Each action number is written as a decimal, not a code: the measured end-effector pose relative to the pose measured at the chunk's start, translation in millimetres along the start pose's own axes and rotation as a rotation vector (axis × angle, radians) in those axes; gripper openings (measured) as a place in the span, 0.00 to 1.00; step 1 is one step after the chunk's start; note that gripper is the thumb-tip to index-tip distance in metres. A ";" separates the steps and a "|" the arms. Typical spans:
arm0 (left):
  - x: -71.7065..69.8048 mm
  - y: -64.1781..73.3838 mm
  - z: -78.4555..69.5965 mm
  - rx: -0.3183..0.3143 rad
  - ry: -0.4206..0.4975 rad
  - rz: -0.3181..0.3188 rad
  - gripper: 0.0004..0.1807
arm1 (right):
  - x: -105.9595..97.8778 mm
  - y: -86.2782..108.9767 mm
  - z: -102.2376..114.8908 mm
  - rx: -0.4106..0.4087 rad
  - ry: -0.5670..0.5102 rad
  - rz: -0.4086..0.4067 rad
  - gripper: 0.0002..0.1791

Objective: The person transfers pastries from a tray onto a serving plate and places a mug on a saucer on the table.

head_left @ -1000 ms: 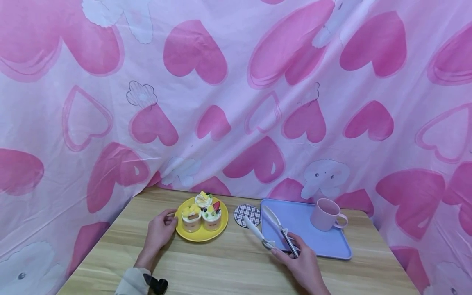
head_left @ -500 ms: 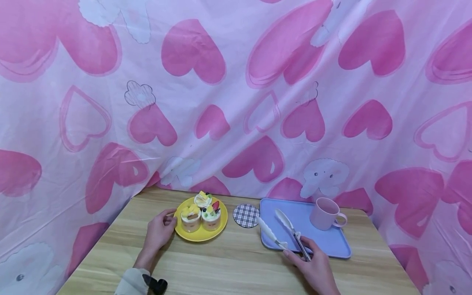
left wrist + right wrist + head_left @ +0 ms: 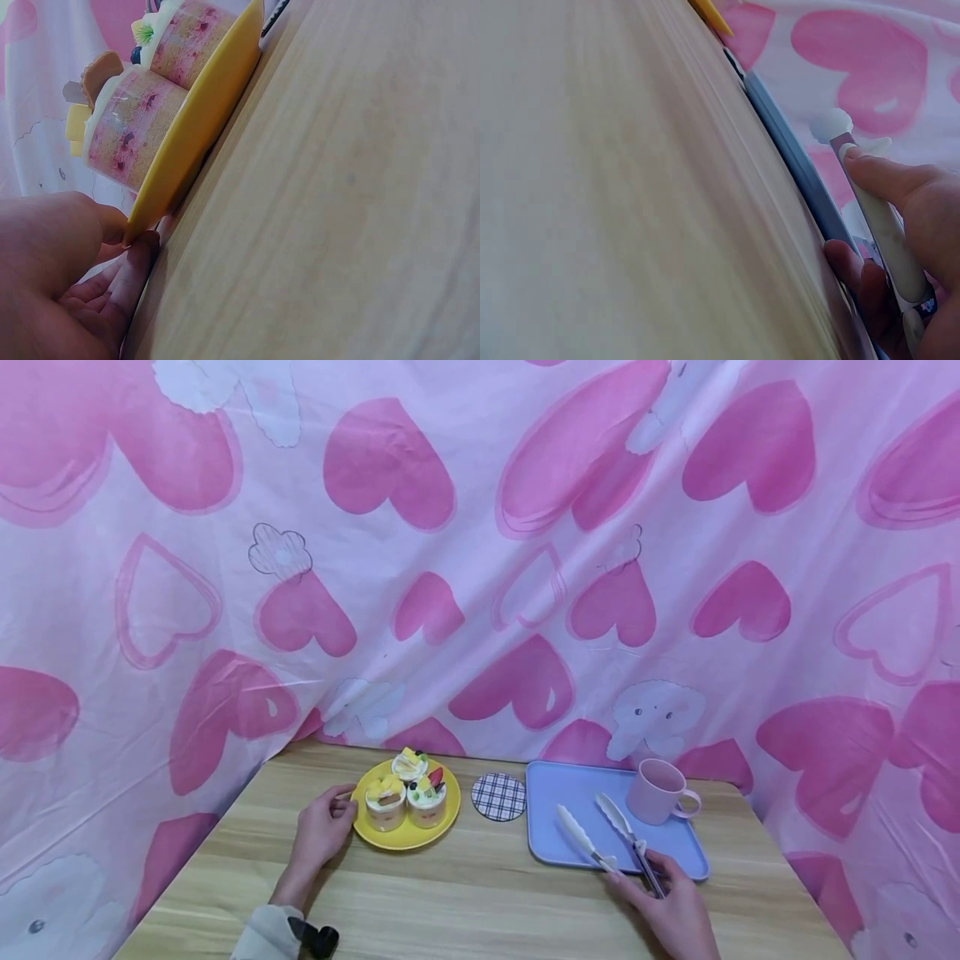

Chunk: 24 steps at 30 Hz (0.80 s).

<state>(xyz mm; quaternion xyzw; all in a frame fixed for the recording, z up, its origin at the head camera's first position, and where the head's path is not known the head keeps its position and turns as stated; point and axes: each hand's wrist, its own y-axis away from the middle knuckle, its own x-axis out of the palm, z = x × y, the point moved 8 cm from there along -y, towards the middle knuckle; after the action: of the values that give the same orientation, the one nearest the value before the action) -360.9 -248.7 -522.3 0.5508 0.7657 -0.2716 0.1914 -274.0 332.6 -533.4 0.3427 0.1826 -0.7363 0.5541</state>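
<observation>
My left hand (image 3: 324,828) pinches the left rim of a yellow plate (image 3: 365,833); in the left wrist view the thumb lies on the rim and fingers are under it. On the plate stand three clear dessert cups (image 3: 386,810), topped with cream and fruit. At the right, my right hand (image 3: 667,902) holds metal tongs (image 3: 637,852) with white tips. The tips are spread apart over the blue tray (image 3: 543,802), with nothing between them. The right wrist view shows the thumb along the tongs' handle (image 3: 889,236). A pink mug (image 3: 658,793) stands on the tray's right side.
Between plate and tray lies a round checked coaster (image 3: 498,797). Everything is on a wooden table (image 3: 450,902). A pink heart-patterned cloth (image 3: 510,685) hangs along the table's back edge and sides.
My right hand has moved right with the tongs, whose tips went from near the coaster to over the tray. My left hand keeps its hold on the plate.
</observation>
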 end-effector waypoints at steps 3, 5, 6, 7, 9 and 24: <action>-0.1 0.1 -1.1 0.001 0.004 0.001 0.20 | -6.0 -0.2 -8.9 0.035 0.004 -0.003 0.68; 0.2 0.5 -1.1 0.002 0.007 0.006 0.20 | -9.5 0.0 -14.1 0.057 0.011 -0.004 0.68; 0.4 0.6 -1.2 0.002 0.007 0.008 0.20 | -11.0 0.0 -16.4 0.066 0.014 -0.005 0.69; 0.5 0.7 -1.0 0.001 0.007 0.009 0.20 | -12.5 0.3 -18.3 0.072 0.020 -0.006 0.69; 0.7 0.8 -0.7 0.000 0.005 0.011 0.20 | -15.1 0.7 -21.5 0.082 0.026 -0.010 0.70; -0.8 0.1 0.2 -0.004 -0.009 0.024 0.20 | -25.9 5.1 -27.1 0.027 0.078 -0.079 0.67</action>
<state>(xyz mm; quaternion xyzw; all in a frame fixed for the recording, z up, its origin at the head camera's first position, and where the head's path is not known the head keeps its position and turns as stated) -360.5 -249.5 -522.0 0.5581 0.7588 -0.2702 0.1992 -257.0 366.4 -533.4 0.3710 0.2074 -0.7460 0.5126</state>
